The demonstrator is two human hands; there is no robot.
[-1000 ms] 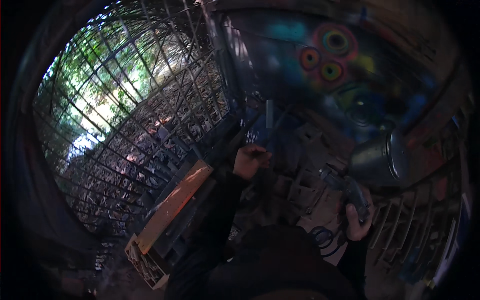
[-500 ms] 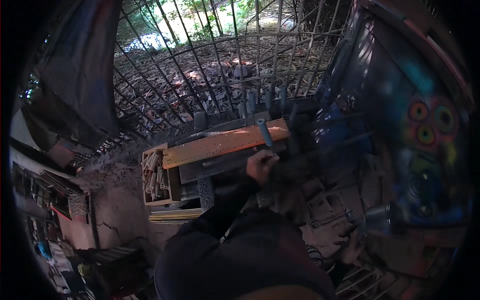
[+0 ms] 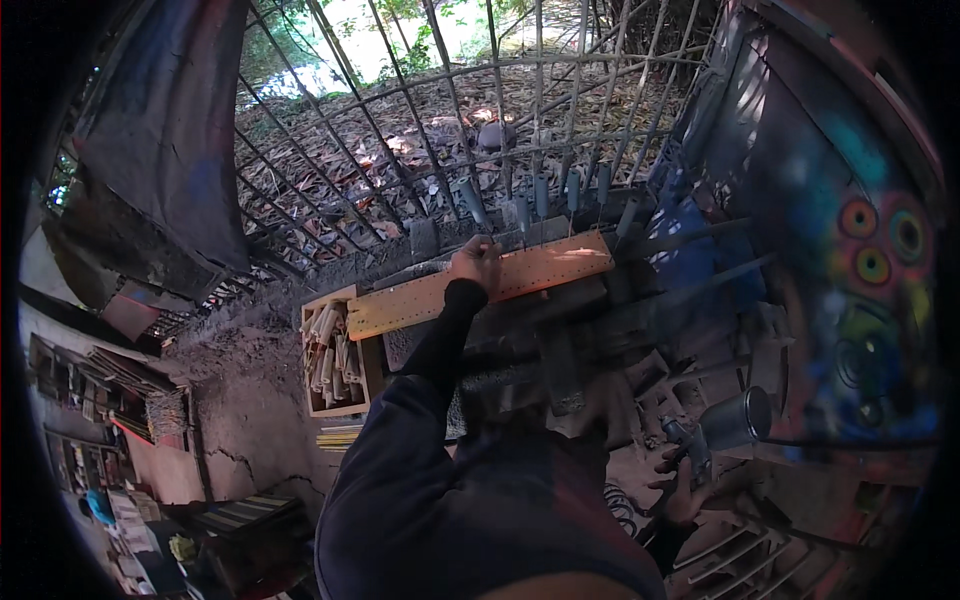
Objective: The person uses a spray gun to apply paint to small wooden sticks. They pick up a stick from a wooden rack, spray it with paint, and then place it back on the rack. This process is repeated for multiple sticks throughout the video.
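Note:
My left hand (image 3: 477, 262) is closed in a pinch above an orange strip of board (image 3: 560, 268) pierced with rows of small holes. From the fingers rises a thin stick with a blue-grey cylinder (image 3: 472, 201) on top, leaning left; most of the stick is hidden. Several similar cylinders (image 3: 541, 195) stand on thin sticks along the board's far side. At the lower right, my right hand (image 3: 683, 497) is wrapped round the handle of what looks like a spray gun (image 3: 690, 446) with a metal cup (image 3: 737, 418).
An open wooden box (image 3: 308, 350) of short light sticks sits at the board's left end. Beyond the board is a barred fence (image 3: 450, 110) over dry leaves. A paint-smeared panel (image 3: 850, 330) stands at right. Yellow strips (image 3: 338, 438) lie below the box.
My left hand has moved left and away from me with the cylinder on its stick, bringing it level with the standing ones. My right hand keeps its hold on the spray gun.

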